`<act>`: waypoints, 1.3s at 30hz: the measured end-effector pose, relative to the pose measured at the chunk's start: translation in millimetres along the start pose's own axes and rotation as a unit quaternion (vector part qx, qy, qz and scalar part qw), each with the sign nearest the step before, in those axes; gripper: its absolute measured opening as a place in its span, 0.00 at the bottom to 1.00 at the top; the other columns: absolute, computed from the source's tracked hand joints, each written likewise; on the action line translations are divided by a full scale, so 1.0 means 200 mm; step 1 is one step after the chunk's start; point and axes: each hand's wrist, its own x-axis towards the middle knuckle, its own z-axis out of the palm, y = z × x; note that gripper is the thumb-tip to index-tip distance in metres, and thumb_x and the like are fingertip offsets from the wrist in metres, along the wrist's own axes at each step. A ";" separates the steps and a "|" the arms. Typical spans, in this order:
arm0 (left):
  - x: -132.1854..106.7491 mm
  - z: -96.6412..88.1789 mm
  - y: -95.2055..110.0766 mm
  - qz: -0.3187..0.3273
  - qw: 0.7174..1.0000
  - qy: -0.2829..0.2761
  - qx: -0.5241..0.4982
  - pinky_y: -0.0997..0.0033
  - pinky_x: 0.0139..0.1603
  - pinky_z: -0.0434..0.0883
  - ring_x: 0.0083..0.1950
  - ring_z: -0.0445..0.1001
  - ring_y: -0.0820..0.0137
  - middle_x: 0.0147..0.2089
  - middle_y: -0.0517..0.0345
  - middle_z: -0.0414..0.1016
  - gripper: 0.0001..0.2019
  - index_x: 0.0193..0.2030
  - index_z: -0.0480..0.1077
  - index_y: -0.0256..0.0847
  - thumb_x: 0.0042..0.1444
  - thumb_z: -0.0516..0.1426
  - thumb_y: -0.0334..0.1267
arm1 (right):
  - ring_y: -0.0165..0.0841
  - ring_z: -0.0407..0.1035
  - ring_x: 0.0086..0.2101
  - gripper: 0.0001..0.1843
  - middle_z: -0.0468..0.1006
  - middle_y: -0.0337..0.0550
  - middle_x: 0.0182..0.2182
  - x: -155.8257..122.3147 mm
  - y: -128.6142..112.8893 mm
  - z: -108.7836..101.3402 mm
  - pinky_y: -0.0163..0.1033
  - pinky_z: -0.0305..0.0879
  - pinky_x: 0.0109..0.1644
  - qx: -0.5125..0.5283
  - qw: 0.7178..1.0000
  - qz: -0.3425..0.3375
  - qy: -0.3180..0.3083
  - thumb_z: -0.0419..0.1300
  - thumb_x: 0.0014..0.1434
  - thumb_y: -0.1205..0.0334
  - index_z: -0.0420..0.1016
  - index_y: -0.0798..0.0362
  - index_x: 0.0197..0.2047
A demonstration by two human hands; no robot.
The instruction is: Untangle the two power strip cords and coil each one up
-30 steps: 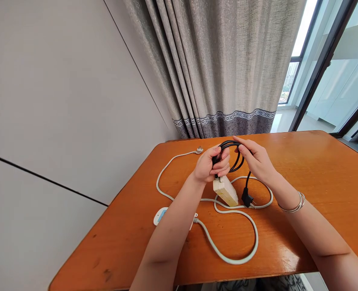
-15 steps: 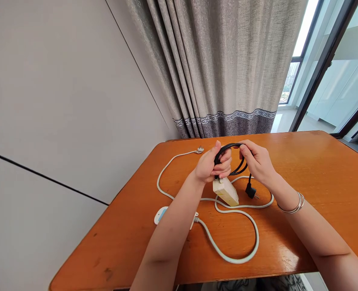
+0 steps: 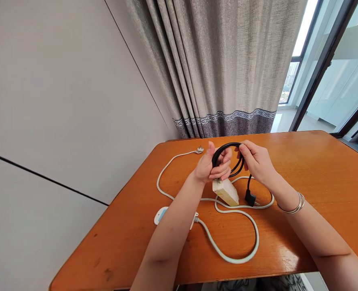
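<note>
Above the middle of the table, my left hand (image 3: 212, 167) is closed around coiled loops of a black cable (image 3: 227, 146). A cream adapter block (image 3: 225, 191) hangs below that fist, its low end at the table. My right hand (image 3: 256, 161) pinches the same black loop at its right side. The cable's black plug (image 3: 250, 198) dangles under my right hand, just above the tabletop. Silver bangles (image 3: 295, 204) sit on my right wrist.
A white power strip (image 3: 160, 215) lies on the orange wooden table (image 3: 318, 169), partly behind my left forearm. Its white cord (image 3: 242, 238) loops across the table and ends in a plug (image 3: 199, 150) at the back. A grey curtain (image 3: 221, 64), a wall and a window stand behind.
The black loop has been drawn tighter between my hands. The black plug swung up and then dropped back toward the table. My left thumb has lifted off the coil.
</note>
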 end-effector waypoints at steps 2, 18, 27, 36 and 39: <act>0.00 -0.01 0.00 -0.004 1.000 0.002 -0.009 0.77 0.14 0.62 0.07 0.40 0.81 0.08 0.74 0.44 0.35 0.24 0.60 0.41 0.58 0.40 0.73 | 0.29 0.64 0.22 0.23 0.72 0.38 0.24 0.00 0.00 0.00 0.37 0.60 0.30 0.001 1.000 0.003 -0.002 0.48 0.70 0.42 0.68 0.50 0.32; 0.00 0.01 0.00 -0.020 0.999 0.015 -0.035 0.78 0.14 0.61 0.06 0.43 0.80 0.08 0.71 0.46 0.34 0.22 0.55 0.42 0.63 0.37 0.69 | 0.25 0.61 0.15 0.31 0.72 0.36 0.23 0.01 0.00 0.02 0.34 0.55 0.19 0.117 0.991 0.068 0.017 0.51 0.63 0.29 0.66 0.50 0.30; 0.00 0.01 0.00 -0.011 0.996 0.027 -0.083 0.82 0.12 0.55 0.08 0.36 0.82 0.09 0.73 0.43 0.29 0.22 0.49 0.42 0.69 0.40 0.60 | 0.24 0.57 0.19 0.32 0.72 0.37 0.26 0.03 0.04 0.03 0.34 0.56 0.23 0.156 0.986 0.056 0.000 0.55 0.60 0.28 0.72 0.52 0.33; -0.01 -0.01 -0.01 -0.030 0.993 0.045 -0.101 0.80 0.12 0.54 0.08 0.37 0.81 0.09 0.74 0.41 0.31 0.22 0.46 0.43 0.64 0.44 0.67 | 0.26 0.54 0.22 0.33 0.68 0.38 0.24 0.04 0.04 0.03 0.34 0.53 0.23 0.183 0.979 0.078 -0.042 0.54 0.60 0.28 0.73 0.53 0.32; 0.00 0.00 -0.02 -0.003 0.993 0.065 -0.104 0.78 0.13 0.57 0.07 0.41 0.80 0.09 0.72 0.44 0.29 0.22 0.46 0.43 0.68 0.42 0.61 | 0.27 0.56 0.23 0.32 0.72 0.40 0.28 0.04 0.06 0.03 0.34 0.54 0.23 0.193 0.976 0.079 -0.056 0.53 0.61 0.30 0.77 0.53 0.39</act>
